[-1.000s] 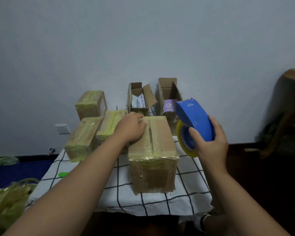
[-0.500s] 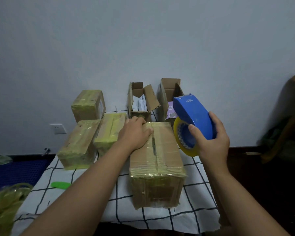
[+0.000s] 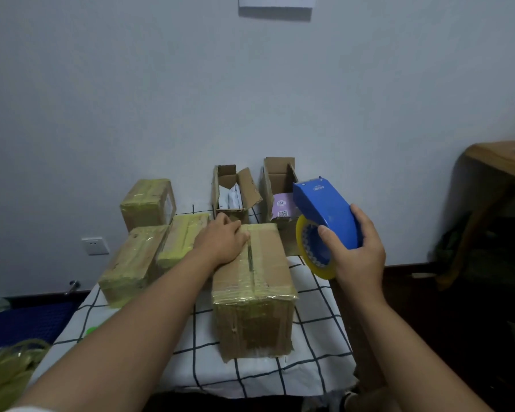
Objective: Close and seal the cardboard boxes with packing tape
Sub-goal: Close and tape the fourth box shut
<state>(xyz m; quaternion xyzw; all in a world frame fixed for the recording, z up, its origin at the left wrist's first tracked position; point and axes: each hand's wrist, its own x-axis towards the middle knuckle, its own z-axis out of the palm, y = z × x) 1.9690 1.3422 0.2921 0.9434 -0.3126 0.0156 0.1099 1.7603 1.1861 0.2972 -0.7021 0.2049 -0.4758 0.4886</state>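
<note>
Cardboard box (image 3: pixel 252 289) lies at frame centre on the checked cloth (image 3: pixel 315 319), flaps down.
Left hand (image 3: pixel 220 245) rests flat on its far top; right hand (image 3: pixel 356 257), just right of it, grips the blue tape dispenser (image 3: pixel 324 215) above the cloth. Two open boxes (image 3: pixel 280 185) stand behind.

Dim, flat light – soft focus, wide-angle bending at edges.

Head view: worn at head height, facing forward and down, close above the white black-checked tablecloth (image 3: pixel 315 322); grey wall (image 3: pixel 250 99) behind.
</note>
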